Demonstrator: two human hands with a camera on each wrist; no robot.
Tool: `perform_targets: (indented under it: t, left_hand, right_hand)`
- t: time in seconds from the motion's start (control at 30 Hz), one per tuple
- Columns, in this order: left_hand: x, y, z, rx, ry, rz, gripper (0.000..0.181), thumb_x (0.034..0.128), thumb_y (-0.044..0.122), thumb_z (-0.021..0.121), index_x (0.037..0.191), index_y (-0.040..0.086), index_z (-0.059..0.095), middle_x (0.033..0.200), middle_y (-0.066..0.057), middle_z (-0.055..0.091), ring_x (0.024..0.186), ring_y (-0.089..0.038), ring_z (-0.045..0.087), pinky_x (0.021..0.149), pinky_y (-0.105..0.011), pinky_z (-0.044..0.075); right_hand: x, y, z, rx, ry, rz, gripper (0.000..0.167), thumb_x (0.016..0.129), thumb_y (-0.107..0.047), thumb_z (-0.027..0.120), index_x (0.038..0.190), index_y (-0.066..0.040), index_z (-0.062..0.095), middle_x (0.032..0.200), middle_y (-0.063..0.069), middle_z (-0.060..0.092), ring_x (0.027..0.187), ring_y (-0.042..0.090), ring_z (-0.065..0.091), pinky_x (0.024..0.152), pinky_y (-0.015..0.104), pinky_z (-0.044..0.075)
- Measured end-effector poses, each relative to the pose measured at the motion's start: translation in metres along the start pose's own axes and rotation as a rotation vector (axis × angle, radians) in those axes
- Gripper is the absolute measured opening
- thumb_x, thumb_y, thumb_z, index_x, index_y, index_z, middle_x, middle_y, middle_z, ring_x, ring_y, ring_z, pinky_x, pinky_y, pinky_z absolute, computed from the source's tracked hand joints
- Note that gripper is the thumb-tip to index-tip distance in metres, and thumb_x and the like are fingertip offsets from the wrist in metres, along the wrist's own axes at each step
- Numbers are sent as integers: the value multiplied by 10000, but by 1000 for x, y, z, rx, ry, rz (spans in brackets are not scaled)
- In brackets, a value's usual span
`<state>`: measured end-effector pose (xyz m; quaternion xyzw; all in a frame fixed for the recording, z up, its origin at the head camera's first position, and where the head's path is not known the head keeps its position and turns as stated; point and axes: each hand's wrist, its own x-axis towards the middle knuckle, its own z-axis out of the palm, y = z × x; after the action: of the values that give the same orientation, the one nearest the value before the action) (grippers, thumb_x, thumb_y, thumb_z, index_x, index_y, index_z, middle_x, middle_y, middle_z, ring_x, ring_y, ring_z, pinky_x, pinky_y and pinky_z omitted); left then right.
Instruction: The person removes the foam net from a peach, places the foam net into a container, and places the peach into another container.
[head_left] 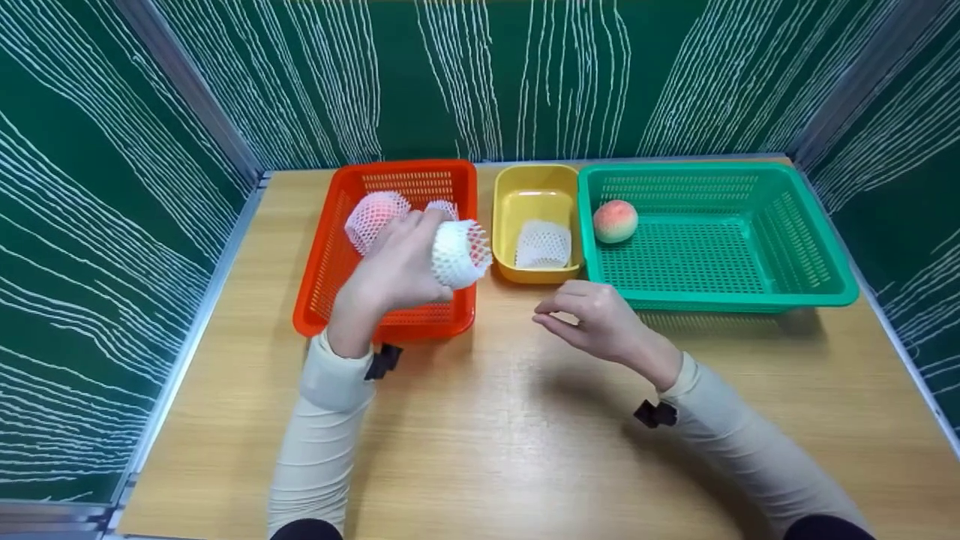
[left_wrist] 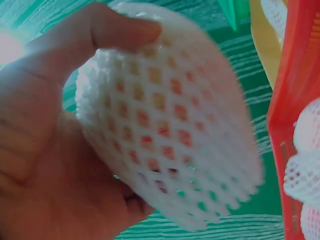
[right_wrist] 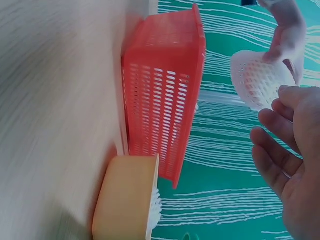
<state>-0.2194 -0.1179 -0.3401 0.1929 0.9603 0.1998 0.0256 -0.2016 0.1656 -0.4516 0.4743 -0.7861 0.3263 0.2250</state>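
Note:
My left hand [head_left: 394, 262] grips a peach in a white foam net [head_left: 456, 255], held above the right side of the red basket [head_left: 427, 328]. In the left wrist view the thumb lies across the foam net [left_wrist: 155, 100], and reddish-yellow fruit shows through its mesh. The net's loose, open end points away from the palm. My right hand [head_left: 596, 319] hovers in front of the yellow bin, fingers loosely bent and holding nothing. The right wrist view shows its fingers [right_wrist: 272, 157] apart from one another. More netted fruit [head_left: 377, 217] lies inside the red basket, partly hidden by my left hand.
An empty foam net [head_left: 544, 244] lies in the small yellow bin [head_left: 536, 276], between the two baskets. The green basket [head_left: 720, 301] at the right holds one bare peach [head_left: 616, 221]. Green panels [head_left: 525, 82] with white streaks enclose the wooden table [head_left: 480, 435].

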Motion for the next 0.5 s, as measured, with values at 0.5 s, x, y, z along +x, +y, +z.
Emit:
perform_targets:
  t: [0.5]
  left_hand:
    - [-4, 27, 46, 5, 85, 162, 886, 585, 280, 903, 1309, 165, 406, 1171, 8, 482, 1024, -137, 460, 884, -294, 459]
  right_hand:
    - [-23, 3, -14, 7, 23, 68, 32, 859, -71, 716, 882, -53, 729, 806, 18, 693, 681, 150, 631, 607, 295, 535]
